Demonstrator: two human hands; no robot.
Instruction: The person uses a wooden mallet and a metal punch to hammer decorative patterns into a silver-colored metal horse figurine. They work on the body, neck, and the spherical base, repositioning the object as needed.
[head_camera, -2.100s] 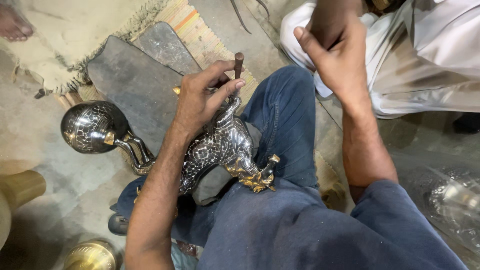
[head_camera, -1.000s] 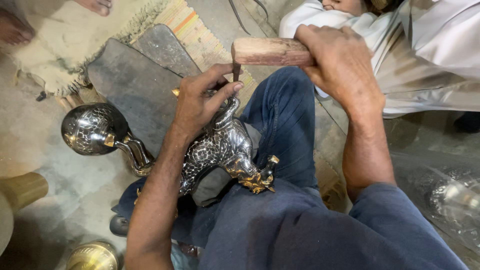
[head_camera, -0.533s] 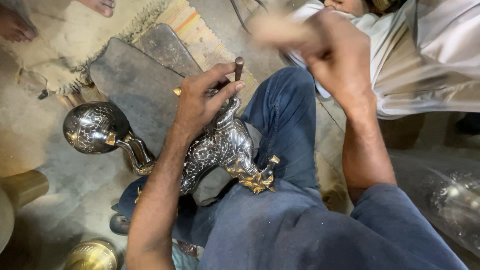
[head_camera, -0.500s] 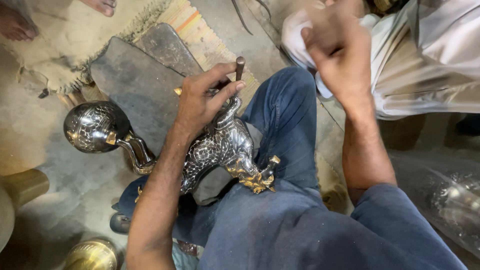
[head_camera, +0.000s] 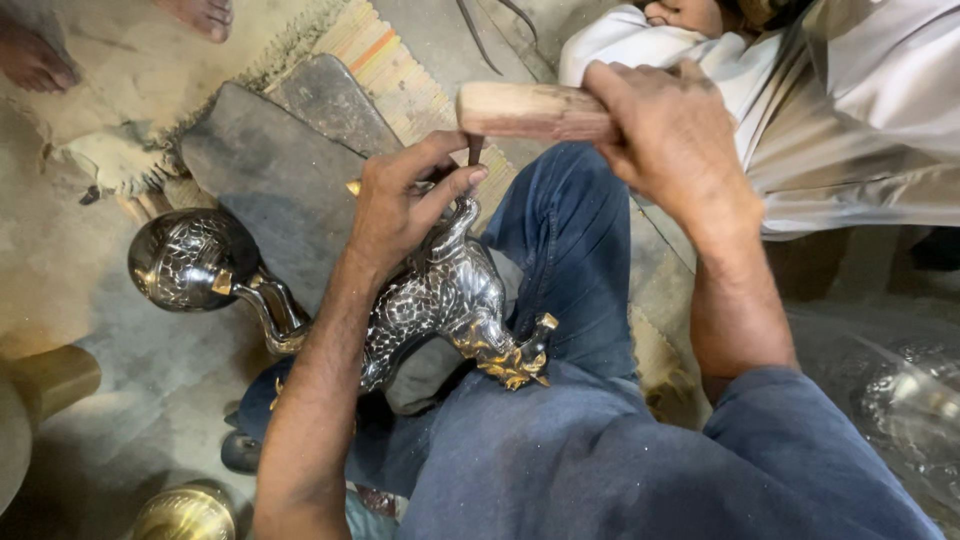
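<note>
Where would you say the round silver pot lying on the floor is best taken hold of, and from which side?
Probably by the curved handle, coming from the right, the knee side. The silver pot lies on its side on the floor, its round polished belly looks slippery, and the handle arcs out free toward the person's leg, leaving room for fingers to hook through.

- You have no boxes, bags or packs anywhere around you.
- You have no labels, signs or screens to look at either.
</note>
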